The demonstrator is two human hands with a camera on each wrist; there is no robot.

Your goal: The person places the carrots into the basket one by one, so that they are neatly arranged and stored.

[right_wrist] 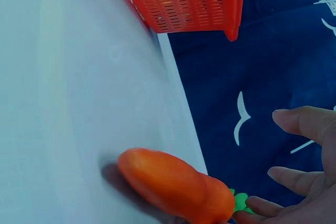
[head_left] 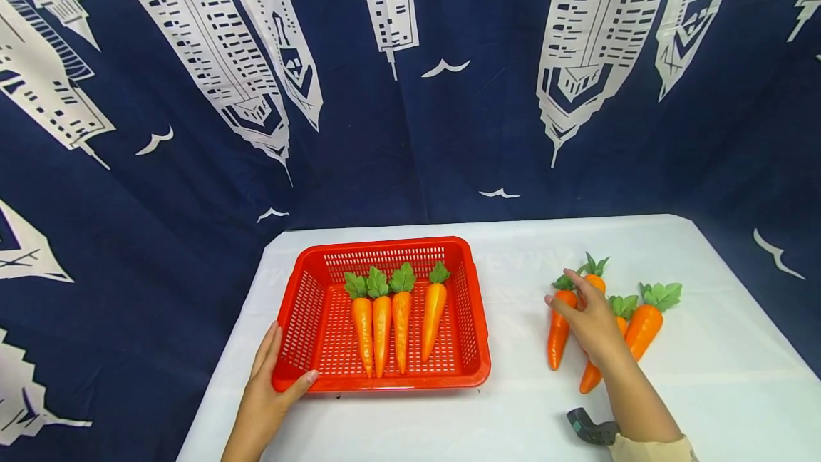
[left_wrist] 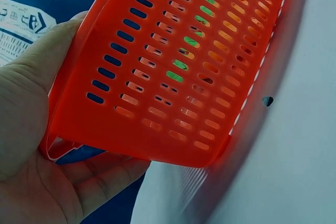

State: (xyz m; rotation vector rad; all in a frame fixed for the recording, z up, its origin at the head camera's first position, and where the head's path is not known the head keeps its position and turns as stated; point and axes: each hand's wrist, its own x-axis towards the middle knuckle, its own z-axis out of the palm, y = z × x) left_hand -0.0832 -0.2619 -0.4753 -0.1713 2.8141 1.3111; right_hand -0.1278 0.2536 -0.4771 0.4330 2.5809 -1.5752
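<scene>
My left hand (head_left: 261, 398) grips the near-left corner of a red perforated plastic basket (head_left: 479, 348), thumb on the front rim and fingers along the left side. The left wrist view shows that hand (left_wrist: 37, 108) holding the basket wall (left_wrist: 121, 135). Several orange carrots with green leaves lie side by side in the basket, one carrot (head_left: 433, 321) a little apart from the rest. On the right, my right hand (head_left: 593, 323) hovers over more carrots, fingers spread, nearest the leftmost carrot (head_left: 559, 334). In the right wrist view, the fingertips are by the leaves of a carrot (right_wrist: 173, 184).
A large carrot (head_left: 643, 331) lies right of my right hand, partly over others. A dark curved device (head_left: 590, 428) sits by the right wrist. The white table (head_left: 519, 405) meets a dark blue cloth (head_left: 398, 155) with printed buildings at its far edge.
</scene>
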